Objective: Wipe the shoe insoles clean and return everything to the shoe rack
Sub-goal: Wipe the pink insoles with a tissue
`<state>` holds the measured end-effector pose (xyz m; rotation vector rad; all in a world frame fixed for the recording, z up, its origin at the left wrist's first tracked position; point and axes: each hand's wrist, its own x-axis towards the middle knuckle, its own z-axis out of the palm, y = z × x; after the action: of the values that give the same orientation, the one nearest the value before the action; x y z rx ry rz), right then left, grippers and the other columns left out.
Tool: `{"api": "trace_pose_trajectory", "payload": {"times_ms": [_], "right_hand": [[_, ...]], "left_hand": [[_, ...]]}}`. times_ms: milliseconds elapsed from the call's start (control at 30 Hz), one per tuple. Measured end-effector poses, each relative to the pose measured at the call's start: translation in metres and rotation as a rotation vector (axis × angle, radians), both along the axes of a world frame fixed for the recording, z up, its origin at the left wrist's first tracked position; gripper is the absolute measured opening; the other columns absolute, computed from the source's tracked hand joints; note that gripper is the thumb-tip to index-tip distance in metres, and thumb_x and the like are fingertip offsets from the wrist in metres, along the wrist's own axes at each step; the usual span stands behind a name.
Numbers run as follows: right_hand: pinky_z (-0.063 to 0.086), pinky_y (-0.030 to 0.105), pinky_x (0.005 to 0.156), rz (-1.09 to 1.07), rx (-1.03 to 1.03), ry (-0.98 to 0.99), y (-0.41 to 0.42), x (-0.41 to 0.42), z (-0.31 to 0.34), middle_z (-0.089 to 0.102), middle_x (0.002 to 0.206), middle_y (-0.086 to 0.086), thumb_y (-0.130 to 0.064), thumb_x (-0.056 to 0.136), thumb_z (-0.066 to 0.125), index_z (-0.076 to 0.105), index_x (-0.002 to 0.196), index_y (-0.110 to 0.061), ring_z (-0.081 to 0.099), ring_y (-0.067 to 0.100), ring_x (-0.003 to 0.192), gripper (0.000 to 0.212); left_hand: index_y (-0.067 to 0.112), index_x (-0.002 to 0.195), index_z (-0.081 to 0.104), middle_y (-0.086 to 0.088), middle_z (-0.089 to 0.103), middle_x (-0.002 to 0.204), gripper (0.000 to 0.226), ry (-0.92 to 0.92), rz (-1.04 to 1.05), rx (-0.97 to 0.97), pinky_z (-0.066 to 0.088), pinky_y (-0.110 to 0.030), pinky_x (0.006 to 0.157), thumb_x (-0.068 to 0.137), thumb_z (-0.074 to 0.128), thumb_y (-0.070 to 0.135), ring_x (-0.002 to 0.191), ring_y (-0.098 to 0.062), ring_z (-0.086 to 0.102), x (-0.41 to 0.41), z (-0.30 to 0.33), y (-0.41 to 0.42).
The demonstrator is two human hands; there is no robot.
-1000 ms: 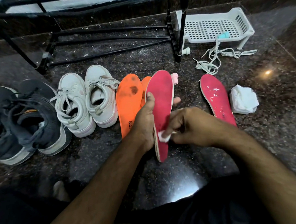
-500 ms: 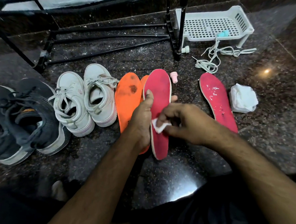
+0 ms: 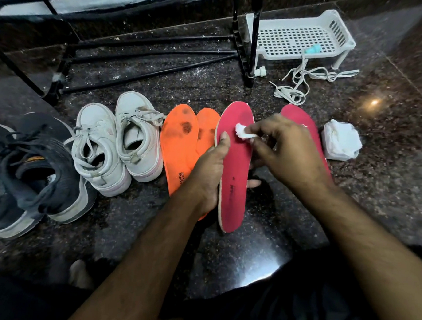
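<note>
White tray (image 3: 339, 32) holds 1 teal item (image 3: 313, 49) and shoelace (image 3: 303, 64).

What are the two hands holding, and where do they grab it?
The left hand grips the pink insole by its left edge, near the middle. The right hand pinches a small white wipe at its end.

The right hand (image 3: 286, 151) slides the white wipe (image 3: 243, 132) up from the red insole's (image 3: 234, 166) heel to near its toe. It now hides the other red insole's (image 3: 298, 115) middle.
</note>
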<state>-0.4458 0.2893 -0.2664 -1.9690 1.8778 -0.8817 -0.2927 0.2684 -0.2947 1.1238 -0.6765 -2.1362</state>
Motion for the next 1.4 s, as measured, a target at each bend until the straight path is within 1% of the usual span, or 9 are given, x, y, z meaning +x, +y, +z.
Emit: {"api": "trace_pose_trajectory", "payload": {"times_ms": [133,300,400,500,633,900,1033,1167,1400], "right_hand": [[0.054,0.036,0.080,0.023,0.112,0.106,0.001,0.013,-0.005,0.066,0.094,-0.003,-0.021,0.081,0.063,0.075,0.105,-0.028,0.066,0.020,0.086,0.028],[0.044,0.012,0.063,0.179,0.312,-0.152,0.011,0.025,0.003,0.066,0.068,-0.017,-0.018,0.078,0.071,0.080,0.094,-0.030,0.058,-0.004,0.060,0.022],[0.055,0.029,0.068,0.274,0.432,-0.260,0.013,0.013,0.008,0.074,0.073,-0.009,-0.038,0.075,0.074,0.079,0.088,-0.027,0.067,0.007,0.067,0.018],[0.054,0.033,0.064,0.061,0.246,-0.362,0.011,-0.001,0.007,0.071,0.074,-0.007,-0.032,0.079,0.075,0.076,0.087,-0.022,0.064,0.011,0.061,0.012],[0.047,0.024,0.075,0.076,0.035,0.070,0.005,0.001,0.004,0.064,0.093,-0.009,-0.017,0.082,0.068,0.077,0.100,-0.025,0.061,0.011,0.079,0.021],[0.052,0.022,0.072,0.435,0.436,0.047,0.016,0.011,0.003,0.073,0.078,-0.015,-0.025,0.075,0.074,0.080,0.083,-0.029,0.065,0.000,0.070,0.011],[0.051,0.024,0.073,0.428,0.474,-0.033,0.020,-0.001,0.005,0.073,0.082,-0.017,-0.030,0.076,0.077,0.078,0.085,-0.030,0.066,-0.002,0.074,0.009],[0.050,0.022,0.068,0.114,0.170,-0.378,0.010,0.005,0.007,0.071,0.087,-0.007,-0.013,0.081,0.075,0.076,0.092,-0.023,0.067,0.006,0.071,0.015],[0.054,0.029,0.080,0.383,0.241,-0.081,0.016,0.033,0.002,0.072,0.087,-0.012,-0.020,0.075,0.066,0.078,0.090,-0.027,0.067,0.006,0.080,0.021]], "left_hand": [[0.007,0.126,0.060,-0.011,0.075,0.097,0.053,0.020,0.061,0.034,0.061,-0.036,0.080,0.105,0.035,0.048,0.082,-0.019,0.073,-0.003,-0.004,0.003],[0.003,0.122,0.062,-0.019,0.071,0.107,0.062,-0.041,0.102,0.034,0.058,-0.042,0.090,0.102,0.038,0.056,0.092,-0.027,0.071,0.000,-0.004,0.000],[0.005,0.111,0.066,-0.012,0.075,0.093,0.056,-0.004,0.081,0.027,0.061,-0.035,0.073,0.103,0.037,0.051,0.078,-0.022,0.073,-0.001,-0.002,0.001],[0.002,0.136,0.055,-0.019,0.069,0.110,0.061,-0.016,0.081,0.008,0.060,-0.040,0.082,0.103,0.039,0.051,0.087,-0.026,0.070,-0.005,0.000,0.004],[0.004,0.138,0.053,-0.015,0.072,0.105,0.053,0.011,0.113,-0.014,0.061,-0.034,0.071,0.106,0.038,0.044,0.080,-0.021,0.072,-0.005,0.000,0.004],[0.002,0.140,0.050,-0.017,0.065,0.131,0.069,0.019,0.163,-0.003,0.055,-0.045,0.095,0.104,0.026,0.056,0.117,-0.026,0.066,0.002,-0.003,-0.004],[0.005,0.138,0.053,-0.016,0.065,0.132,0.075,0.018,0.162,0.019,0.057,-0.054,0.089,0.101,0.023,0.063,0.111,-0.030,0.069,0.005,0.000,-0.008],[0.000,0.113,0.065,-0.020,0.075,0.100,0.075,0.052,0.157,0.099,0.062,-0.035,0.072,0.101,0.027,0.063,0.085,-0.027,0.074,0.003,0.001,-0.005],[0.002,0.110,0.066,-0.017,0.075,0.100,0.084,0.095,0.171,0.174,0.059,-0.038,0.078,0.094,0.026,0.074,0.085,-0.026,0.075,0.010,0.000,-0.012]]}}
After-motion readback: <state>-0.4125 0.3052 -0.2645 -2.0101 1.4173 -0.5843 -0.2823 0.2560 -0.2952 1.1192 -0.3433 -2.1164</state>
